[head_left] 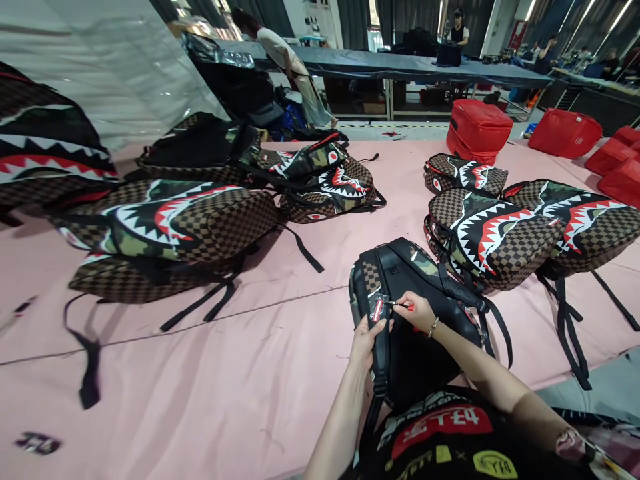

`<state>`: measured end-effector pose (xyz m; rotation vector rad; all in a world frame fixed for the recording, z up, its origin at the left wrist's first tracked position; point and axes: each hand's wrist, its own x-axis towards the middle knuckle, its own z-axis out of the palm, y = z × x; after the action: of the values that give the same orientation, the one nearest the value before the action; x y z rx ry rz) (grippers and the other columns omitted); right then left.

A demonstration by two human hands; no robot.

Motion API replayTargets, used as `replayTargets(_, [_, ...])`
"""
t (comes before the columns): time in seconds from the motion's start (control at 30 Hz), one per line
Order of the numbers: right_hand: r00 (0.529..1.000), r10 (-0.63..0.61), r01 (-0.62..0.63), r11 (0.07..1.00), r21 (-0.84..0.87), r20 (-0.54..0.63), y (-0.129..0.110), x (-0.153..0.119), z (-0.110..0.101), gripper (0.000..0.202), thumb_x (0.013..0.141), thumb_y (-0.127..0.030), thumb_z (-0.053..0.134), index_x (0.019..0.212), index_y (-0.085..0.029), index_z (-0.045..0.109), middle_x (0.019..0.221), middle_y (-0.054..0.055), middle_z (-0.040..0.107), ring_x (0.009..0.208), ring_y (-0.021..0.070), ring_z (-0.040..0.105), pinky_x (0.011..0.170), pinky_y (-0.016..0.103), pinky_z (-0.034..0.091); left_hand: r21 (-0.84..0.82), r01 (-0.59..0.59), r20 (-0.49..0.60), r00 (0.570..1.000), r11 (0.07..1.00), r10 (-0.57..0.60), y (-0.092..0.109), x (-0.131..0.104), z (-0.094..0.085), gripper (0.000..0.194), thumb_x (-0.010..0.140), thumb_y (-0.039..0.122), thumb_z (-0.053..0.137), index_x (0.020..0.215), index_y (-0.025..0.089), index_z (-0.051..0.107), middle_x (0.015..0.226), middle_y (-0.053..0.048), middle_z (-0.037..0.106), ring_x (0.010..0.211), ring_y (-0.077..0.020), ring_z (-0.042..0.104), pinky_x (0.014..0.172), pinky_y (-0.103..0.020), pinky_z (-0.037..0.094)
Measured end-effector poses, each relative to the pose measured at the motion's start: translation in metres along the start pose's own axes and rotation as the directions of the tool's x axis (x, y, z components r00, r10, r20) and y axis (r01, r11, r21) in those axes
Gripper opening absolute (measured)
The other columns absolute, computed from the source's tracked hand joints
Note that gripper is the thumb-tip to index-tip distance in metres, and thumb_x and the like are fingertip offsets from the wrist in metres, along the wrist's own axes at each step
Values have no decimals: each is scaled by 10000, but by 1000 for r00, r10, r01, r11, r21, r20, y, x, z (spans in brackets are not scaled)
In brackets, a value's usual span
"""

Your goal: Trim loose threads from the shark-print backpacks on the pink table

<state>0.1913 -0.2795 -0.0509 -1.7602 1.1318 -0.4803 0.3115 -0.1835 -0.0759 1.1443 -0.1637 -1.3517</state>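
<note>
In front of me a black-backed backpack (415, 347) with checked and camouflage panels lies on the pink-covered table. My left hand (367, 341) is closed on its padded shoulder strap (381, 363), thumb on top. A small red and white tag (377, 309) in clear plastic sits just beyond that thumb. My right hand (419, 313) pinches a thin dark tool (393, 303) with a bit of red on it, too small to name. The tool's tip points left, close to the tag; whether they touch I cannot tell.
Several shark-mouth backpacks lie left (200, 220) and right (495, 233), straps trailing on the pink table cover (240, 380). Red bags (477, 130) stand at the far right. Scissors-like dark item (37, 443) lies front left. People (285, 57) are near a long table behind.
</note>
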Motion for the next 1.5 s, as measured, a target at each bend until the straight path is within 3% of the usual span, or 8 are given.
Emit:
replayTargets(0.2, [995, -18, 22, 999, -38, 101, -11, 9, -4, 293, 676, -413, 521, 777, -142, 562, 555, -55, 488, 485, -33, 337, 523, 87, 278, 35, -38, 23, 999, 999, 37, 1, -1, -2, 503, 586, 220, 733, 1031, 128, 518, 1006, -105, 619, 785, -193, 632, 718, -279, 501])
replayTargets(0.37, [993, -42, 41, 999, 11, 106, -9, 18, 3, 310, 670, -413, 534, 764, -119, 570, 613, -34, 532, 523, -35, 384, 540, 81, 295, 22, -24, 21, 1000, 999, 24, 1, -2, -3, 538, 581, 221, 735, 1062, 130, 514, 1076, -120, 592, 782, -191, 631, 713, -278, 501])
replayTargets(0.5, [985, 3, -49, 963, 264, 171, 0, 29, 6, 400, 653, -461, 555, 823, -99, 539, 652, -15, 548, 518, -31, 399, 530, 89, 322, 38, -38, 39, 999, 999, 37, 4, -5, -3, 514, 609, 230, 717, 1063, 128, 498, 943, -101, 636, 746, -178, 630, 698, -269, 497])
replayTargets(0.6, [964, -8, -82, 942, 325, 267, 3, 39, -2, 458, 610, -468, 611, 868, -95, 553, 723, -2, 572, 566, -33, 442, 574, 91, 363, 67, -28, 38, 999, 997, 26, 8, -7, -7, 513, 613, 226, 714, 1057, 123, 479, 784, -73, 644, 720, -171, 627, 690, -259, 492])
replayTargets(0.8, [885, -29, -75, 976, 203, 465, 2, 66, -22, 464, 542, -431, 673, 787, -51, 569, 790, 34, 593, 630, -28, 488, 633, 97, 402, 84, -17, 81, 997, 996, 11, 14, -5, -23, 511, 594, 214, 724, 1028, 122, 472, 785, -61, 629, 704, -159, 619, 672, -246, 481])
replayTargets(0.97, [831, -60, -37, 986, 163, 554, -3, 86, -17, 483, 531, -425, 688, 809, -48, 567, 836, 49, 598, 667, -18, 512, 665, 109, 427, 87, -24, 126, 992, 996, 13, 14, -2, -30, 505, 608, 219, 721, 1026, 113, 458, 787, -60, 620, 687, -144, 607, 651, -229, 465])
replayTargets(1.37, [580, -128, 84, 992, 98, 804, -18, 134, -14, 451, 531, -396, 707, 803, -59, 582, 861, 48, 603, 726, 3, 540, 744, 141, 452, 97, -14, 166, 986, 995, -2, 17, 1, -33, 486, 630, 232, 704, 1038, 126, 462, 774, -43, 595, 709, -159, 603, 640, -238, 453])
replayTargets(1.5, [551, -133, 102, 990, 92, 824, -18, 143, -12, 445, 548, -397, 698, 806, -58, 570, 853, 42, 600, 721, -7, 533, 727, 119, 439, 95, -27, 148, 989, 995, 13, 20, 3, -30, 470, 629, 217, 696, 1031, 132, 467, 788, -35, 587, 704, -153, 601, 636, -237, 450])
